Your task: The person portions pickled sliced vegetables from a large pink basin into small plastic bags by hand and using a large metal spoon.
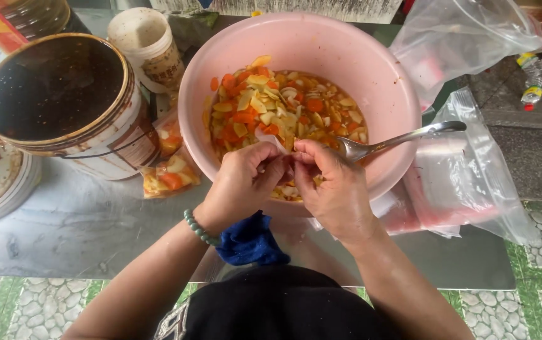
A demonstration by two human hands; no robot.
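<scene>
Both hands over the near rim of the pink bowl point(384, 94), at its 6 o'clock. My left hand point(239, 186) and right hand point(334, 189) meet fingertip to fingertip, pinching a small clear plastic bag point(275, 143) between them; the bag sits right at the tips, sticking up toward 12 o'clock from the pinch. Left fingers point(271, 170) curled closed on the bag edge, right fingers point(305, 165) closed on the other edge. Can't tell how far the bag mouth is open, too small. Bowl holds a pickled vegetable mix point(283, 107), orange and pale yellow pieces in liquid, directly past my fingertips. Metal spoon point(403, 138) rests on the bowl rim at 3 o'clock of my right hand, scoop end just beside my right knuckles, handle pointing out past the rim; can't tell if it touches the hand. Filled bags of the mix point(170, 176) lie on the table at 9 o'clock of my left hand, near it, against the brown bucket point(63, 101). Stack of clear bags point(466, 182) at 3 o'clock, beyond the bowl. Green bead bracelet point(198, 230) on my left wrist, blue cloth point(249, 242) below it at 6 o'clock.
</scene>
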